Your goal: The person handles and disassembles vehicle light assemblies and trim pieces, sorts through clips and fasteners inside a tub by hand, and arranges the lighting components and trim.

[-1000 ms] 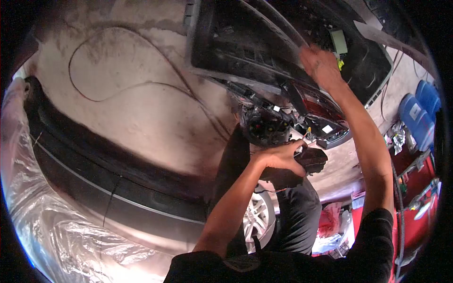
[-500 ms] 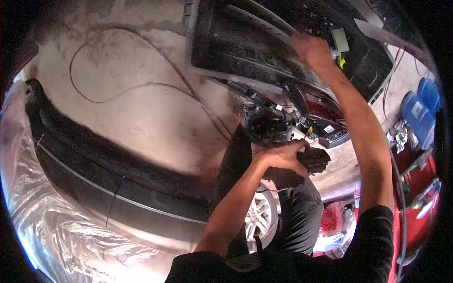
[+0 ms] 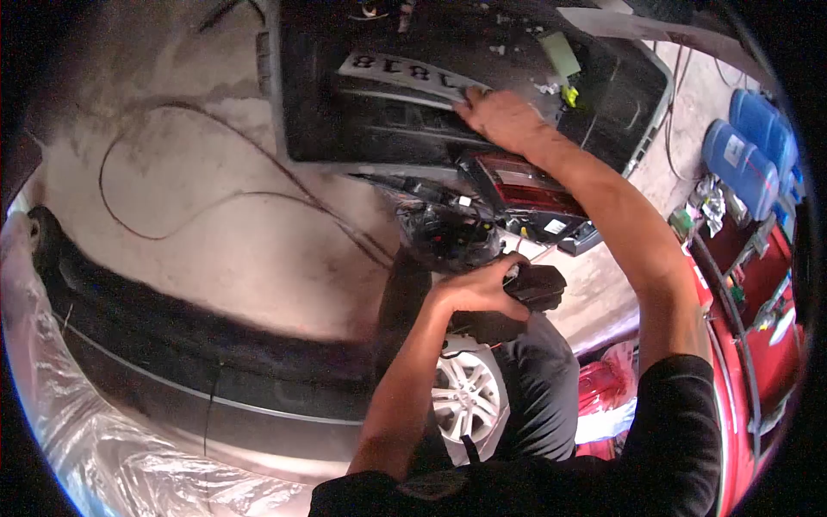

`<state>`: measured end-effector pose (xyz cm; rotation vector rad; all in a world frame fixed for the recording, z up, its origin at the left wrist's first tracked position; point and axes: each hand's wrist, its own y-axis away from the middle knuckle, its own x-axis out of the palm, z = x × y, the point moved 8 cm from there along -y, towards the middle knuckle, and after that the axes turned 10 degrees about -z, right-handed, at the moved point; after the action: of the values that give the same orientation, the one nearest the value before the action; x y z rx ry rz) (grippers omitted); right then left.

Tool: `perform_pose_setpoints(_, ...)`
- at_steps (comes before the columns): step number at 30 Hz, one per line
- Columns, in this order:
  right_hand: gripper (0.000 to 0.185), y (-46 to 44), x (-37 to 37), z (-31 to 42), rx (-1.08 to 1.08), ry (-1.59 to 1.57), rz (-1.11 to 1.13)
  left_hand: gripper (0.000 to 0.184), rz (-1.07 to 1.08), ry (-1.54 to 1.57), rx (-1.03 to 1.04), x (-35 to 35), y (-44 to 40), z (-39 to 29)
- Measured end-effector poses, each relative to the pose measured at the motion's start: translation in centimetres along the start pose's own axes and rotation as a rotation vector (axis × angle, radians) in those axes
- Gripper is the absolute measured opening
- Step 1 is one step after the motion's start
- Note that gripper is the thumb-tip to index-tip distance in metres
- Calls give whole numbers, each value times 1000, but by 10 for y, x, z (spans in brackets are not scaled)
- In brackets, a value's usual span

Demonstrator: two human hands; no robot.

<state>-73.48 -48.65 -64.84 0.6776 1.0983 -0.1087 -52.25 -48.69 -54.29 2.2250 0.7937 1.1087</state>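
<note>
My left hand is closed around a chunky black plastic part above my knee. My right hand reaches forward, thumb and fingers pinching the right end of a white licence plate with dark digits, seen upside down. The plate is over a large black tray-like panel with small bits on it. Between my hands are a red-and-dark tail light and a heap of black parts with wiring.
A dark bumper lies at left beside clear plastic sheeting. A hose loops over the floor. Blue jugs stand at right near a red surface. A silver wheel is below my left hand.
My view has shifted, so most things appear lower and further left. The plate has turned so its digits show. My left hand keeps the black part.
</note>
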Motion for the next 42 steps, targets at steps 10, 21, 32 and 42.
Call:
perform_pose_setpoints(10,70,22,3,-6,-51,-229,-4,99,33,59,-59,0,3,-7)
perform_pose_setpoints(21,54,126,26,-56,669,-1322,127,95,154,235,56,4,9,-14)
perform_pose_setpoints(32,68,151,-3,-71,583,-1668,35,101,106,637,230,-8,30,-60)
perform_pose_setpoints(42,89,49,-3,-60,911,-1923,-256,91,-481,1040,530,-124,81,-90)
